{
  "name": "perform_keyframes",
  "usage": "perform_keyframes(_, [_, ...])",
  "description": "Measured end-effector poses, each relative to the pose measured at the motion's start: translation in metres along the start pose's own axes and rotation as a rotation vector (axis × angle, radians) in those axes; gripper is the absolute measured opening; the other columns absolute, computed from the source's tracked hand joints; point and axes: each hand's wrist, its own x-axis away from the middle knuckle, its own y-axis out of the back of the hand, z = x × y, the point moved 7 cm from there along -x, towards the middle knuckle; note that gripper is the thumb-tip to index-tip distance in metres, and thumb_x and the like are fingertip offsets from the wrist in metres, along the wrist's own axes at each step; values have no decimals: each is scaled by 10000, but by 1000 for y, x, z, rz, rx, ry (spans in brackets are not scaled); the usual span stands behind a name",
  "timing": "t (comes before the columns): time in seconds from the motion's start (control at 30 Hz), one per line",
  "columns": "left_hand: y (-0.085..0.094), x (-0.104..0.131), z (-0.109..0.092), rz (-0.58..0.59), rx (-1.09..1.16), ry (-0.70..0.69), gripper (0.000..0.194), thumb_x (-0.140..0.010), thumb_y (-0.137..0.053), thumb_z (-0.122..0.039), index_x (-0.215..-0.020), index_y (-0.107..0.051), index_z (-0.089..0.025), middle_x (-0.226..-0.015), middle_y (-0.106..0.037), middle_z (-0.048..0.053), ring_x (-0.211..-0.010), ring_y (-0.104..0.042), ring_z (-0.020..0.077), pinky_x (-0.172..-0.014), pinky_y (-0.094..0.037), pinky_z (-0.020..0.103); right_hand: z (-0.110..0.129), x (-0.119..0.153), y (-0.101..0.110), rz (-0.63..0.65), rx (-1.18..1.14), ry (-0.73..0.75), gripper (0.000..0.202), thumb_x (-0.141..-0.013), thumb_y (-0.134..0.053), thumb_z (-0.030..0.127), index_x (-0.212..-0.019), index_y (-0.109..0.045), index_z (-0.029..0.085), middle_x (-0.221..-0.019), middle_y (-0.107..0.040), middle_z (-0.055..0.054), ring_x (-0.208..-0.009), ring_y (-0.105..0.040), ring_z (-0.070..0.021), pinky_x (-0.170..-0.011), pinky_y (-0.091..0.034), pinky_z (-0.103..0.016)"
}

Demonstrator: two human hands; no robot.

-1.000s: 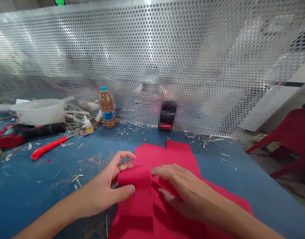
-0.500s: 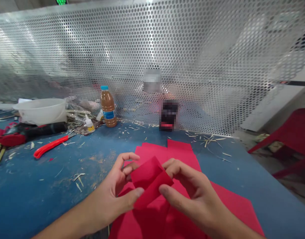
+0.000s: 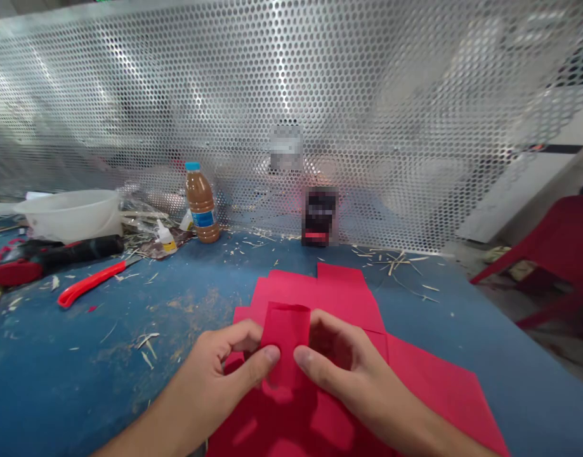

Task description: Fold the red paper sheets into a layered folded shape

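Left fingers (image 3: 271, 355) and right fingers (image 3: 303, 357): clamped on opposite sides of small red piece (image 3: 286, 331) | matched, light thumb pressure should keep its edges square, undented | piece over red sheets (image 3: 346, 295) | sheets on blue table (image 3: 105, 355) | red-handled knife (image 3: 91, 283) off left

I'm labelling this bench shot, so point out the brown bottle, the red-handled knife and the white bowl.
Brown bottle (image 3: 202, 202), head view, middle of its body.
Red-handled knife (image 3: 92, 283), head view, handle.
White bowl (image 3: 75, 217), head view, outer wall.
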Motion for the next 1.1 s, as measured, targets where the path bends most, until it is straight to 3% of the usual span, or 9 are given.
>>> perform_keyframes(0.17, [2,2,-5,-35,-140,-22,339,-1014,-571,-468,-800,-620,-209,-733,-599,-27,-716,-555,156,-657,-443,249,-8,-1,-1,-10,46,25,324,-982,-649,520,-916,-646,202,-780,-633,-1,-715,-611,-159,-665,-540,-292])
perform_keyframes(0.33, [2,4,-12,-59,-79,-55,244,-1013,-594,-463,-966,-683,-240,-875,-682,-23,-795,-630,164,-741,-504,254,-5,1,-3,4,162,82,257,-987,-650,424,-867,-628,197,-782,-648,-9,-706,-591,-151,-665,-508,-287])
perform_keyframes(0.53, [4,4,-16,-30,-180,-126,240,-1021,-600,-408,-885,-690,-232,-775,-688,-31,-715,-619,147,-677,-458,243,-13,2,-6,75,249,40,286,-961,-688,362,-790,-505,222,-670,-575,51,-573,-450,-101,-519,-329,-237])
perform_keyframes(0.7, [3,5,-18,-19,-194,-168,248,-1033,-594,-397,-873,-693,-237,-787,-713,-39,-720,-644,133,-677,-452,233,-12,4,-7,65,260,75,155,-985,-665,342,-920,-597,220,-719,-595,51,-598,-494,-107,-547,-358,-243])
perform_keyframes(0.83, [0,4,-11,9,-167,-81,268,-1020,-600,-464,-915,-718,-247,-791,-724,-31,-714,-639,146,-649,-439,242,-7,5,-7,60,269,111,167,-1017,-623,324,-892,-641,215,-760,-647,29,-634,-540,-111,-573,-384,-246])
perform_keyframes(0.97, [-4,2,-1,30,-177,33,361,-1009,-572,-531,-902,-714,-217,-731,-708,-9,-649,-604,158,-580,-387,259,-8,4,-4,23,272,118,227,-1009,-634,316,-811,-594,214,-699,-585,47,-619,-493,-108,-561,-359,-241])
perform_keyframes(1.1, [-7,0,8,42,-34,125,372,-1008,-560,-522,-823,-620,-205,-628,-656,-28,-576,-581,137,-555,-394,234,-20,0,2,-12,86,4,308,-991,-660,460,-832,-565,214,-726,-572,37,-628,-495,-118,-577,-391,-253])
